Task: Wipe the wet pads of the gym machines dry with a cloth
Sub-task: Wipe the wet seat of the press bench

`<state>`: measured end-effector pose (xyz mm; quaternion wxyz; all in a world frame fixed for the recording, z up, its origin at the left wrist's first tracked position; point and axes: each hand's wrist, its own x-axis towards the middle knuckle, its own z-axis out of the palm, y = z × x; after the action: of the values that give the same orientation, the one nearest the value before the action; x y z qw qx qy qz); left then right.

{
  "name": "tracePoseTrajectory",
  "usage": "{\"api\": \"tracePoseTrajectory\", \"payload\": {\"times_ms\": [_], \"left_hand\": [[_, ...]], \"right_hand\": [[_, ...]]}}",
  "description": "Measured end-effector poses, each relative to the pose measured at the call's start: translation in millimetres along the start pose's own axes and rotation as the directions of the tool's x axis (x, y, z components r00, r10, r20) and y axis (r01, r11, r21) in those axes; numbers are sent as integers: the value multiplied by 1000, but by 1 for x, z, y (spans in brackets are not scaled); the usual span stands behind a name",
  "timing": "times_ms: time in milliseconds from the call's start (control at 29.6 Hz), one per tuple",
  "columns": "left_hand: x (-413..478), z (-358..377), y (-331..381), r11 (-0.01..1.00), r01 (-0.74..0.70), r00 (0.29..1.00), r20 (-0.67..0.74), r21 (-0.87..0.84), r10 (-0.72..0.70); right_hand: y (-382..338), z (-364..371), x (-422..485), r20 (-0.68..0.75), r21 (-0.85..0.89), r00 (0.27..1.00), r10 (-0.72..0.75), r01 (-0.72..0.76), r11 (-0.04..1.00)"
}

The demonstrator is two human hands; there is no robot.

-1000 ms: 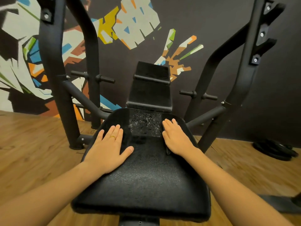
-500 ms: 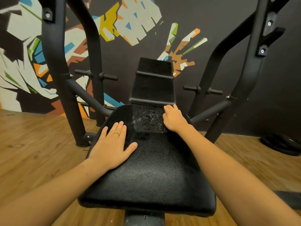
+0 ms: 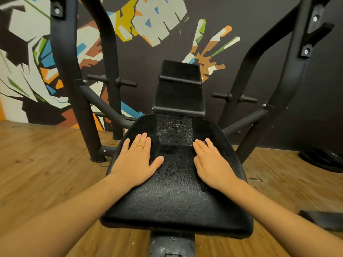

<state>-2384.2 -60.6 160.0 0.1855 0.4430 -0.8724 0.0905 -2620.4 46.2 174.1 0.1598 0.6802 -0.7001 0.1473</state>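
Seat pad x1 under 2 hands, left hand & right hand, both flat, empty.

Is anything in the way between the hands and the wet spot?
Nothing visible is. The wet patch lies at the far end of the seat pad, just ahead of and between the left hand and right hand, both flat on the pad.

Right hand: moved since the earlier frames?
Yes: right hand slid back toward the person, from the far end of the wet patch to its near corner.
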Motion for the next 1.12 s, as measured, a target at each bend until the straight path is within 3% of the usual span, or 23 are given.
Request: {"api": "tracePoseTrajectory", "payload": {"times_ms": [270, 439, 507, 676, 744, 845, 980, 1115], "left_hand": [[-1, -1, 3, 1000, 16, 1000, 9, -1, -16], [-3, 1, 1, 1000, 9, 1000, -2, -1, -9], [-4, 3, 2, 1000, 17, 1000, -16, 0, -17], [0, 5, 1, 999, 28, 999, -20, 16, -27], [-1, 5, 2, 1000, 24, 1000, -4, 19, -24], [-2, 3, 3, 1000, 17, 1000, 5, 13, -17], [-3, 3, 1, 1000, 6, 1000, -11, 1, -6], [-2, 2, 1, 1000, 3, 1000, -7, 18, -3]], "right_hand": [[-28, 2, 5, 24, 44, 983, -179, 178, 983], [13, -5, 17, -18, 70, 1000, -15, 16, 997], [9, -3, 19, -35, 42, 999, -13, 15, 999], [-40, 13, 11, 0, 84, 974, -226, 226, 971], [-41, 15, 10, 24, 109, 968, -251, 247, 963], [-17, 8, 17, 17, 146, 983, -182, 178, 973], [16, -6, 37, -14, 131, 1000, 12, -10, 991], [2, -5, 28, -21, 75, 999, -38, 39, 996]]}}
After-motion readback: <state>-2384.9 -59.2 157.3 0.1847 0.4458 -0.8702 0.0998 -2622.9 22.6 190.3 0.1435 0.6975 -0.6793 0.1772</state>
